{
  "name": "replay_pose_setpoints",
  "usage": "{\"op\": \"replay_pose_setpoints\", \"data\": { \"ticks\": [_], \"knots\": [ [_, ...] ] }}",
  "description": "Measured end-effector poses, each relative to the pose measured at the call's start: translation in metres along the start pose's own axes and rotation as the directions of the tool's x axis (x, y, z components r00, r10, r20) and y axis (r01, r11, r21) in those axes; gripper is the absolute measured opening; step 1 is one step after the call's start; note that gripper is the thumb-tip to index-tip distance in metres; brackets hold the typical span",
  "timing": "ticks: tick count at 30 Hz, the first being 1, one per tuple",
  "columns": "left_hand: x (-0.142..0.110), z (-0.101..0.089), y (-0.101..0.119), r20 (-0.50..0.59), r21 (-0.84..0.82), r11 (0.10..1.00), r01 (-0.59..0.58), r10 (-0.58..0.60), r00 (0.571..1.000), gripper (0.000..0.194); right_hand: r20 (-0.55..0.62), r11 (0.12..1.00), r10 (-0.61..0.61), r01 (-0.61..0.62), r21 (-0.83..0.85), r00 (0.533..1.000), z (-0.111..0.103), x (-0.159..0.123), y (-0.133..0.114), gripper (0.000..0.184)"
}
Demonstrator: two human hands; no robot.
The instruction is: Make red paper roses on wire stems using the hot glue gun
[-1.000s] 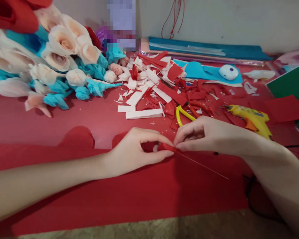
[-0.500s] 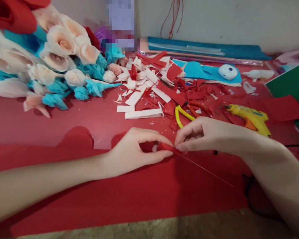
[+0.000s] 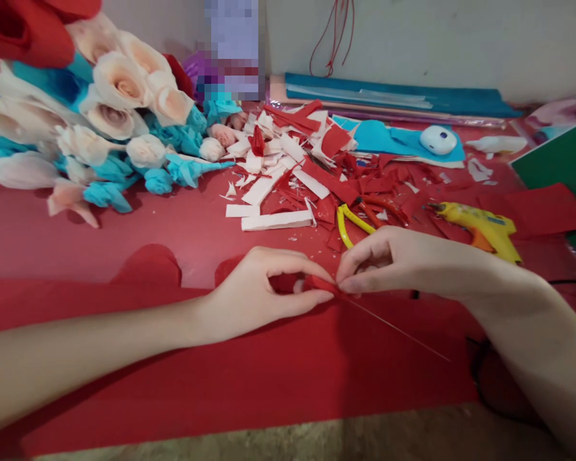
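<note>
Between my two hands is a small piece of red crepe paper [image 3: 319, 282], gathered at the end of a thin wire [image 3: 398, 328] that slants down to the right. My left hand [image 3: 273, 282] is closed on the paper, thumb and fingertips pinching it. My right hand [image 3: 381, 262] pinches the same paper where it meets the wire; its fingertips almost touch those of the left. Part of the paper is hidden by the fingers. Under both hands lies a large red sheet [image 3: 269, 378], and rounded red paper pieces [image 3: 148, 266] lie at its far edge.
Pliers with yellow handles [image 3: 344, 227] and a yellow glue gun [image 3: 482, 221] lie beyond my right hand. Red and white paper scraps [image 3: 288, 160] are heaped at the middle back. Crepe paper flowers [image 3: 122, 83] fill the back left. A black cable [image 3: 480, 378] curls beneath my right forearm.
Both hands keep their grip on the red paper in nearly the same place. The view has shifted only very slightly.
</note>
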State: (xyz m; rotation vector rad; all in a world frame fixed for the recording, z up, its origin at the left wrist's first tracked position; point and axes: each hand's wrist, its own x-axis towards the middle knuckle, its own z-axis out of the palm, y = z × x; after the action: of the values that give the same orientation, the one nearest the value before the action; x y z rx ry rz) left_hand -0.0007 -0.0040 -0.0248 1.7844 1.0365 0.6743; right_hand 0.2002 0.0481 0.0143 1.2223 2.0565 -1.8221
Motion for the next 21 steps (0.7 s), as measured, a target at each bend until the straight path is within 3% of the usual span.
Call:
{"op": "replay_pose_setpoints", "data": {
  "ticks": [21],
  "knots": [
    [0.0002, 0.0001, 0.0011, 0.001, 0.016, 1.000, -0.006, 0.006, 1.000, 0.012, 0.007, 1.000, 0.002, -0.002, 0.007, 1.000, 0.0008, 0.0004, -0.0018, 0.017]
  ]
}}
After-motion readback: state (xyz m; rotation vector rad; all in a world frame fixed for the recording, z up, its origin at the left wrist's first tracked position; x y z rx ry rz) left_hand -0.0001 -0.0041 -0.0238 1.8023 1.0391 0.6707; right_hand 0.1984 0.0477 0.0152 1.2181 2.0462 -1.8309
